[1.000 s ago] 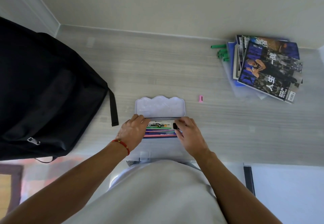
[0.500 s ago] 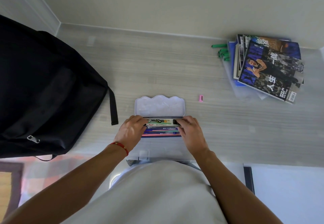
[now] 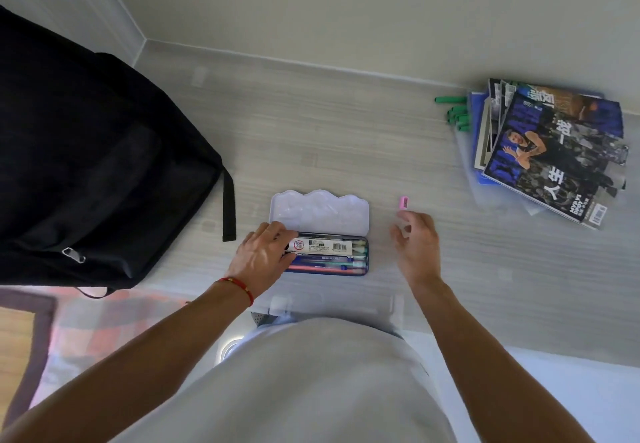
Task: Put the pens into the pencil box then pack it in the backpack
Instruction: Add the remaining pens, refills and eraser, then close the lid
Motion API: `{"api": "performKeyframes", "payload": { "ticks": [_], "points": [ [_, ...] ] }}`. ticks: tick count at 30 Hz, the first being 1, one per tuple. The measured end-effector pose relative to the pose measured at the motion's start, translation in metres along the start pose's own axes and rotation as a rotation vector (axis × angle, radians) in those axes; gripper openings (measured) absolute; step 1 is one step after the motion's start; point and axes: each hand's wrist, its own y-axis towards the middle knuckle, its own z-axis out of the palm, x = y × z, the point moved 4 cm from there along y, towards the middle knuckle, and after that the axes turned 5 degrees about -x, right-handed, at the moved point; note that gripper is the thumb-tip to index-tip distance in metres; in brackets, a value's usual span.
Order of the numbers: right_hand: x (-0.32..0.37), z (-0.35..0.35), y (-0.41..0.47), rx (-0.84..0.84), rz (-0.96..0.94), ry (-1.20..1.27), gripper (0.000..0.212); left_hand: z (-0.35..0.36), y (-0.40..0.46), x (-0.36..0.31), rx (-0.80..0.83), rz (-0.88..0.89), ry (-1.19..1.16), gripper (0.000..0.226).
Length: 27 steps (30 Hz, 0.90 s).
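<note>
The pencil box (image 3: 366, 255) lies on the desk in front of me, its pale scalloped lid (image 3: 318, 212) hinged back flat. Inside lie several pens (image 3: 325, 264) and a white labelled packet (image 3: 325, 246). My left hand (image 3: 261, 257) rests on the box's left end, fingers spread over the contents. My right hand (image 3: 417, 241) hovers to the right of the box, fingers apart and holding nothing, just below a small pink eraser (image 3: 403, 202). The black backpack (image 3: 86, 165) lies at the left with its zipper pull (image 3: 73, 255) showing.
A stack of magazines (image 3: 550, 155) and plastic folders sits at the far right, with green markers (image 3: 453, 111) beside it near the wall. A backpack strap (image 3: 228, 202) hangs close to the box. The desk's front edge is at my body.
My right hand has left the box and moved right toward the pink eraser. My left hand stays on the box's left end.
</note>
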Motion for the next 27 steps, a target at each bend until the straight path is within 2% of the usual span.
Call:
{"api": "performKeyframes", "payload": {
  "ticks": [4,8,12,15,17,20,27],
  "points": [
    [-0.008,0.008,0.033,0.111,-0.015,-0.164,0.049,-0.004,-0.003,0.000,-0.044,-0.072,-0.013,0.033],
    [-0.009,0.010,0.050,0.136,-0.162,-0.229,0.030,-0.006,-0.011,0.006,-0.099,-0.180,-0.081,0.028],
    [-0.013,0.011,0.048,0.144,-0.174,-0.150,0.024,-0.005,-0.024,0.026,-0.175,-0.568,-0.332,0.035],
    [-0.011,0.010,0.031,0.166,-0.053,0.036,0.026,-0.001,-0.034,0.033,-0.163,-0.714,-0.410,0.039],
    [-0.001,0.011,0.011,0.174,-0.049,0.162,0.025,0.002,-0.035,0.033,-0.151,-0.743,-0.435,0.039],
    [0.018,0.016,-0.020,0.183,-0.124,0.217,0.020,0.006,-0.032,0.029,-0.157,-0.747,-0.438,0.038],
    [0.034,0.034,-0.039,0.142,-0.085,0.024,0.032,0.007,-0.021,0.022,-0.129,-0.628,-0.429,0.034]
  ]
}}
